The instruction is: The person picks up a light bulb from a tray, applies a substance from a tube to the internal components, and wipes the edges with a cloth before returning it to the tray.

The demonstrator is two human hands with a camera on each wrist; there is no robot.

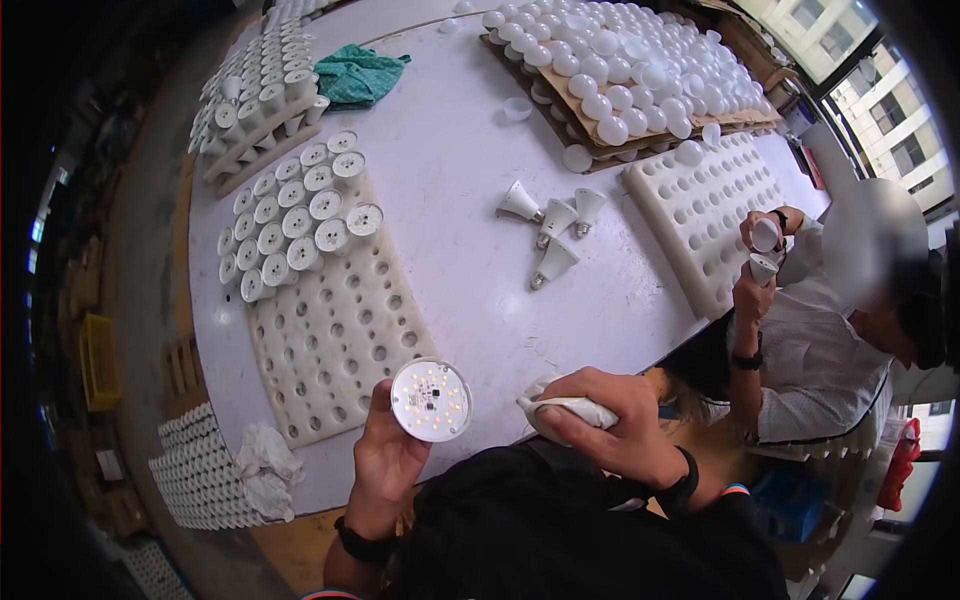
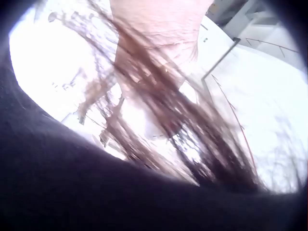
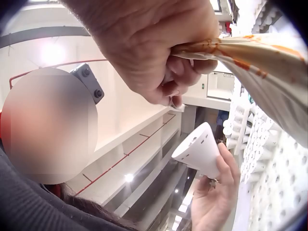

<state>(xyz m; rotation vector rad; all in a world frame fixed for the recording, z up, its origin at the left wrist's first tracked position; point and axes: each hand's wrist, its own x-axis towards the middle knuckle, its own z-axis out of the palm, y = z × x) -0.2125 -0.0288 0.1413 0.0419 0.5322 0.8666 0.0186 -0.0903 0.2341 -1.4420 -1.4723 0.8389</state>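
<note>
My left hand (image 1: 388,455) grips a white LED bulb body (image 1: 431,400) without its dome, its round chip board turned up toward the head camera. Side on, the same bulb body (image 3: 198,151) looks like a cone in the right wrist view. My right hand (image 1: 625,425) squeezes a whitish soft bag (image 1: 575,412), twisted where it leaves the fist; orange smears mark the bag (image 3: 269,62) in the right wrist view. The bag is a little right of the bulb body, apart from it. Loose hair and glare hide most of the left hand's work in the left wrist view.
A foam tray (image 1: 340,335) on the table holds rows of bulb bodies (image 1: 300,215). Several bulbs (image 1: 557,225) lie mid-table. White domes (image 1: 640,70) fill cardboard at the back. Another person (image 1: 835,330) works at right beside a second foam tray (image 1: 700,220). A green cloth (image 1: 358,75) lies far left.
</note>
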